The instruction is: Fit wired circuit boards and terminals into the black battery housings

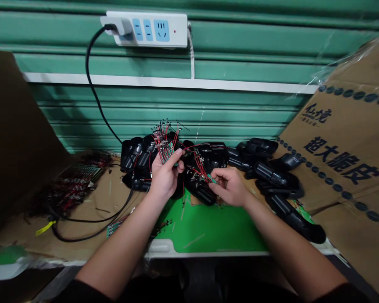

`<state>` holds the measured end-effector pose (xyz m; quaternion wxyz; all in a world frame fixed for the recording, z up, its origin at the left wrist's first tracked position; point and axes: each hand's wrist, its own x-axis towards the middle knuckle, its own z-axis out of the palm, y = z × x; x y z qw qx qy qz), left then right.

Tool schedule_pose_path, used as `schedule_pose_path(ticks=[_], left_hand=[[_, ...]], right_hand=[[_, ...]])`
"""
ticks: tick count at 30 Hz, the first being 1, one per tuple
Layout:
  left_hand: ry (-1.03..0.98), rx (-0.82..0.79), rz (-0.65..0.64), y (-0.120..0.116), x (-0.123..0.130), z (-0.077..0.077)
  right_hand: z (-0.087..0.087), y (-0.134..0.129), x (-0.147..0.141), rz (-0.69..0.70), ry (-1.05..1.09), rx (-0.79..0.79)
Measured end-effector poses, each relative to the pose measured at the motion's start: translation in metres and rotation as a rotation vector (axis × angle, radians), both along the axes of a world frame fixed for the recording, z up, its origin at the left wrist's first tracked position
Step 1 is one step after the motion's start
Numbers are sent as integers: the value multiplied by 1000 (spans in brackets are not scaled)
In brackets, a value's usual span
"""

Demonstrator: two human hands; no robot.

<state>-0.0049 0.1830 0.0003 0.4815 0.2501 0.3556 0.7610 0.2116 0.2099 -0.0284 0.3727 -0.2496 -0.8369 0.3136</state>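
My left hand [166, 174] is closed around a bundle of green circuit boards [166, 152] with red and black wires that fan upward. To its right, my right hand [229, 185] pinches a smaller group of wired green boards [211, 178], whose red wires stretch up and left toward the bundle. Both hands are above the green mat [214, 231]. Behind and below them lie black plastic housings [200, 189], partly hidden by the hands and wires.
A pile of wired boards [78, 179] lies on cardboard at left, near a looping black cable [91, 86]. More black housings [276, 174] sit at right beside a cardboard box [344, 147]. A power strip [151, 29] hangs on the green wall.
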Motion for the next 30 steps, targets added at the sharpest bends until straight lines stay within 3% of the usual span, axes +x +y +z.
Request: schedule_pose_path(ticks=[7, 14, 23, 30], left_hand=[[13, 67, 44, -1, -15, 11], [-40, -11, 23, 1, -16, 10], [-14, -34, 2, 1, -18, 7], [115, -41, -69, -1, -7, -3]], right_hand=[[6, 9, 15, 77, -13, 91], [6, 8, 14, -15, 51, 143], [1, 12, 9, -315, 358, -114], [5, 15, 6, -332, 601, -384]])
